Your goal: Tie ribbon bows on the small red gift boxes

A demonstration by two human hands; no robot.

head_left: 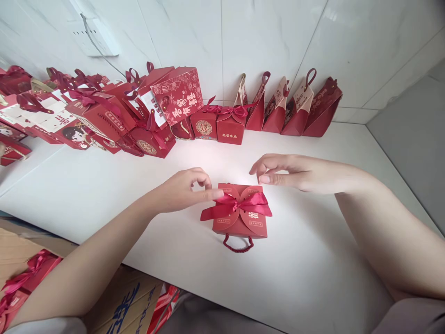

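Observation:
A red gift box (239, 227) with gold lettering and curved closing flaps stands on the white table in front of me. A crimson satin ribbon (255, 204) is tied in a bow across its top, and a twisted red cord handle (239, 250) loops out at the near side. My left hand (187, 190) is at the box's left far corner, fingers loosely curled and the thumb tip over the ribbon's edge; whether it touches is unclear. My right hand (287, 174) hovers beyond the box's right far corner, fingers apart, holding nothing.
Several red gift boxes (231, 130) line the tiled wall, with triangular ones (295, 111) to their right and a crowded pile (104, 116) to the left. A wall socket (95, 39) has a cable. Below the table's front edge is a cardboard box (128, 301), with ribboned red boxes (31, 278) beside it.

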